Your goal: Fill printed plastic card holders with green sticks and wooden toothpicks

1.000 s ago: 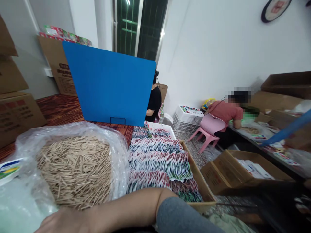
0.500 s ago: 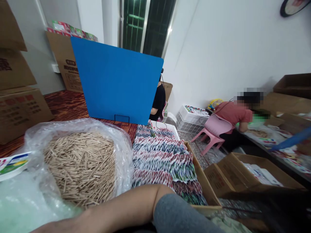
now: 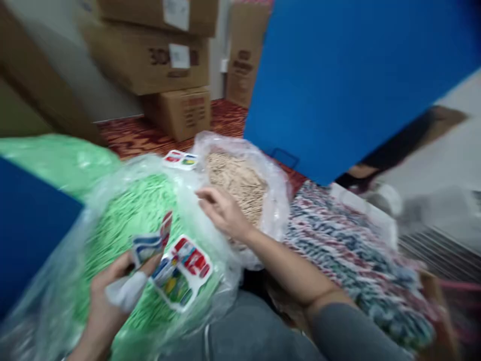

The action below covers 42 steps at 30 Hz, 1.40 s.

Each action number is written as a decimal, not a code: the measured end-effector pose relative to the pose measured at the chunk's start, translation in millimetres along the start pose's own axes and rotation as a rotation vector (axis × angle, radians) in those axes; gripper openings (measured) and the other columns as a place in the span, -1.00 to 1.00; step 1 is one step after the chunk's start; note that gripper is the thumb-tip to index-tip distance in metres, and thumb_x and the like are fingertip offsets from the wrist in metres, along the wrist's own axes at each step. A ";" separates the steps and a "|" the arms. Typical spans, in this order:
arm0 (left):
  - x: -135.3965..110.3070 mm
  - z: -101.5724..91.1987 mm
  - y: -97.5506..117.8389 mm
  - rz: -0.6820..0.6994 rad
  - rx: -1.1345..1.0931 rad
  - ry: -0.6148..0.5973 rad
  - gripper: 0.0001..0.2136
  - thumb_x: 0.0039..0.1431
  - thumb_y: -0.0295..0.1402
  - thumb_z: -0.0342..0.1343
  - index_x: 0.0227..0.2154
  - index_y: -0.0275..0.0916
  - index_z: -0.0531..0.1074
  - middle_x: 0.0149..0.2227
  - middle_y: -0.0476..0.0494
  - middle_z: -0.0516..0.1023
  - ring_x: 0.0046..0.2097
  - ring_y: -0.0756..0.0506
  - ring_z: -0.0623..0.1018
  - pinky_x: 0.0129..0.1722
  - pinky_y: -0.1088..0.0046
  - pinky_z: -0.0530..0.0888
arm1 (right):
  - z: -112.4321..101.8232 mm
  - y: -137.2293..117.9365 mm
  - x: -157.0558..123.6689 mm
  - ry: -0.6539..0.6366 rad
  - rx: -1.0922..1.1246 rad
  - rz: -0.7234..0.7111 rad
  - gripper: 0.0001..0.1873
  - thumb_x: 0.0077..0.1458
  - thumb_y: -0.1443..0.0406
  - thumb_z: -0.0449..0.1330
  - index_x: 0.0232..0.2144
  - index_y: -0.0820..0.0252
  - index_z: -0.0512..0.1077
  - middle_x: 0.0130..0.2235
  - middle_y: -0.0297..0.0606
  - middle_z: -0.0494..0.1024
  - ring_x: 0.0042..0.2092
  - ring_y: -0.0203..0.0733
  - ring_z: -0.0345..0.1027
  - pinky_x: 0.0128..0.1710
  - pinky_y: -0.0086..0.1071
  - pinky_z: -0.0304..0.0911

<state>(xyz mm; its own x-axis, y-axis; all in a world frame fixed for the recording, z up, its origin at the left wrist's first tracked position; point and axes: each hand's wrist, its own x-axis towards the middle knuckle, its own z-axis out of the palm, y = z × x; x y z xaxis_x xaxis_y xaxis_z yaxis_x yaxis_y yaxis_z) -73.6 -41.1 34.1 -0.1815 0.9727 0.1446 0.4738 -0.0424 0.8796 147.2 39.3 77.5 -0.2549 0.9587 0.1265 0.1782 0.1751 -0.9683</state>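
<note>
My left hand (image 3: 108,296), a white wrap on one finger, is closed on printed paper packets (image 3: 176,265) coloured red, blue and green, held over a clear bag of green sticks (image 3: 124,225). My right hand (image 3: 221,210) hovers between that bag and a clear bag of tan wooden sticks (image 3: 236,180), fingers loosely curled; motion blur hides whether anything is in them. The whole view is blurred.
A blue board (image 3: 349,80) stands upright behind the bags. Cardboard boxes (image 3: 161,55) are stacked at the back left. A box of colourful packets (image 3: 345,250) lies to the right. Another packet (image 3: 180,159) rests by the tan bag. A dark blue panel (image 3: 26,225) is at left.
The view has swung left and down. Both hands are now in view over the bags; the left hand holds printed packets. The green stick bag has come into sight.
</note>
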 end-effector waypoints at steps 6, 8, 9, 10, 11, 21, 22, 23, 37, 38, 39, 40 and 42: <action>-4.7 -18.9 -15.3 -0.124 -0.059 0.066 -0.82 -0.05 -0.28 0.26 -0.40 -0.27 0.51 -0.45 -0.05 0.56 -0.42 -0.07 0.50 -0.41 0.48 0.42 | 29.5 56.8 -22.3 -0.565 -0.616 -0.423 -0.81 0.22 0.30 0.02 -0.26 0.21 0.42 -0.31 -0.24 0.49 -0.24 -0.28 0.37 -0.20 -0.44 0.27; -7.5 -17.5 -15.7 -0.129 -0.078 0.059 -0.83 -0.04 -0.30 0.25 -0.40 -0.28 0.50 -0.46 -0.04 0.54 -0.42 -0.06 0.48 -0.40 0.47 0.41 | 39.5 64.6 -25.5 -0.595 -0.771 -0.384 -0.79 0.23 0.27 0.00 -0.22 0.20 0.40 -0.30 -0.23 0.46 -0.26 -0.26 0.35 -0.24 -0.45 0.25; -8.8 -16.3 -16.3 -0.125 -0.092 0.050 -0.84 -0.04 -0.30 0.25 -0.41 -0.28 0.50 -0.46 -0.04 0.53 -0.42 -0.05 0.48 -0.39 0.48 0.41 | 43.5 67.7 -24.4 -0.570 -0.845 -0.349 -0.79 0.22 0.25 0.01 -0.19 0.19 0.39 -0.28 -0.22 0.45 -0.25 -0.24 0.34 -0.25 -0.43 0.25; -9.9 -15.0 -17.1 -0.119 -0.107 0.037 -0.85 -0.04 -0.31 0.25 -0.42 -0.28 0.49 -0.47 -0.03 0.52 -0.42 -0.05 0.47 -0.39 0.48 0.40 | 47.0 70.5 -21.7 -0.538 -0.913 -0.315 -0.76 0.21 0.22 0.04 -0.14 0.19 0.36 -0.25 -0.19 0.44 -0.24 -0.21 0.34 -0.25 -0.41 0.25; -10.8 -13.5 -18.0 -0.113 -0.126 0.021 -0.86 -0.04 -0.31 0.25 -0.44 -0.28 0.49 -0.47 -0.04 0.52 -0.42 -0.05 0.47 -0.39 0.48 0.40 | 50.2 72.9 -18.0 -0.513 -0.971 -0.287 -0.71 0.18 0.19 0.08 -0.09 0.20 0.33 -0.21 -0.16 0.43 -0.21 -0.17 0.33 -0.26 -0.39 0.25; -11.6 -11.9 -20.8 -0.138 -0.257 0.014 -0.87 -0.07 -0.34 0.26 -0.48 -0.30 0.51 -0.49 -0.08 0.55 -0.44 -0.08 0.50 -0.42 0.45 0.43 | 63.8 74.4 2.7 -0.587 -1.072 -0.232 -0.67 0.17 0.12 0.06 -0.06 0.13 0.31 -0.15 -0.15 0.38 -0.15 -0.09 0.32 -0.30 -0.34 0.25; -10.2 -16.3 -20.9 -0.137 -0.255 0.058 -0.88 -0.07 -0.34 0.27 -0.47 -0.30 0.52 -0.48 -0.07 0.56 -0.44 -0.07 0.50 -0.42 0.46 0.43 | 64.5 73.8 5.3 -0.580 -1.072 -0.245 -0.68 0.18 0.13 0.05 -0.07 0.13 0.31 -0.15 -0.15 0.39 -0.15 -0.09 0.31 -0.30 -0.34 0.24; -8.5 -21.5 -20.7 -0.135 -0.252 0.114 -0.88 -0.08 -0.35 0.27 -0.46 -0.29 0.52 -0.47 -0.07 0.57 -0.44 -0.07 0.50 -0.42 0.47 0.43 | 65.5 73.3 8.9 -0.570 -1.073 -0.265 -0.70 0.19 0.14 0.04 -0.09 0.13 0.32 -0.16 -0.16 0.39 -0.15 -0.10 0.31 -0.29 -0.35 0.24; -15.6 -63.7 -33.4 -0.138 -0.309 0.477 -0.75 -0.09 -0.35 0.32 -0.27 -0.24 0.54 -0.28 -0.08 0.62 -0.28 -0.10 0.55 -0.21 0.41 0.46 | 102.6 75.1 91.7 -0.613 -1.308 -0.718 -0.84 0.21 0.34 0.02 -0.19 0.20 0.37 -0.20 -0.12 0.40 -0.16 -0.08 0.23 -0.26 -0.28 0.16; -16.7 -65.0 -33.2 -0.145 -0.308 0.484 -0.74 -0.09 -0.35 0.32 -0.27 -0.23 0.54 -0.27 -0.08 0.62 -0.28 -0.10 0.55 -0.21 0.42 0.46 | 108.6 74.3 95.5 -0.621 -1.317 -0.772 -0.84 0.20 0.35 0.03 -0.19 0.19 0.37 -0.20 -0.13 0.40 -0.15 -0.07 0.22 -0.27 -0.27 0.15; -17.9 -66.3 -32.6 -0.158 -0.309 0.482 -0.74 -0.09 -0.35 0.32 -0.27 -0.22 0.54 -0.27 -0.07 0.63 -0.28 -0.10 0.55 -0.22 0.42 0.46 | 114.8 73.6 98.5 -0.639 -1.322 -0.829 -0.85 0.20 0.34 0.03 -0.21 0.19 0.37 -0.20 -0.13 0.40 -0.14 -0.06 0.21 -0.28 -0.27 0.15; -19.2 -67.6 -31.6 -0.170 -0.311 0.476 -0.75 -0.09 -0.34 0.32 -0.27 -0.22 0.54 -0.28 -0.07 0.63 -0.28 -0.10 0.55 -0.23 0.43 0.46 | 120.9 73.1 100.8 -0.660 -1.322 -0.882 -0.86 0.20 0.34 0.03 -0.23 0.19 0.38 -0.20 -0.14 0.39 -0.14 -0.06 0.21 -0.28 -0.26 0.14; -22.3 -69.8 -30.2 -0.186 -0.314 0.459 -0.75 -0.08 -0.33 0.31 -0.27 -0.22 0.54 -0.29 -0.07 0.63 -0.29 -0.09 0.54 -0.25 0.45 0.46 | 131.1 73.4 103.9 -0.694 -1.319 -0.957 -0.85 0.21 0.33 0.02 -0.29 0.19 0.39 -0.21 -0.15 0.39 -0.15 -0.07 0.20 -0.26 -0.24 0.13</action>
<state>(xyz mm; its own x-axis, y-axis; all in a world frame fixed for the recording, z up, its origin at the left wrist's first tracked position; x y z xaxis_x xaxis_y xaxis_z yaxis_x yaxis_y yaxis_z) -144.0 -77.4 35.9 -0.6249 0.7749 0.0945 0.1328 -0.0137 0.9910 9.2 122.4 -8.7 -0.9742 0.2206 0.0466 0.2254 0.9471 0.2285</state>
